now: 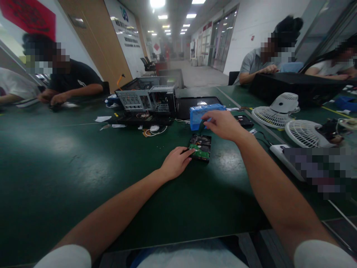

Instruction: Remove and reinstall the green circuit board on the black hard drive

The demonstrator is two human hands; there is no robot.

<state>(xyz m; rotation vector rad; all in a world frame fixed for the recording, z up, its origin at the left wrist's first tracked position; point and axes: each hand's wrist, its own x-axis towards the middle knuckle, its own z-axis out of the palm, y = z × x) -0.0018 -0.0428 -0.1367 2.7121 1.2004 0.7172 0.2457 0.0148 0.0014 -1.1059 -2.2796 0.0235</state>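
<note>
A hard drive (205,147) lies on the table with its green circuit board facing up. My left hand (176,162) grips its left side, the thumb low at the edge and a finger stretched over the board. Above the far end of the drive, my right hand (221,123) pinches the dark handle of a screwdriver (201,127), held upright with its tip pointing down at the drive. Whether the tip touches a screw is too small to tell. Just behind the screwdriver stands a blue plastic box (195,114).
An opened computer case (145,100) stands at the back left, with a white cable (158,133) before it. On the right are two white fans (269,117), a black drive-like box (243,121) and a white power strip (287,162). Other people sit on both sides.
</note>
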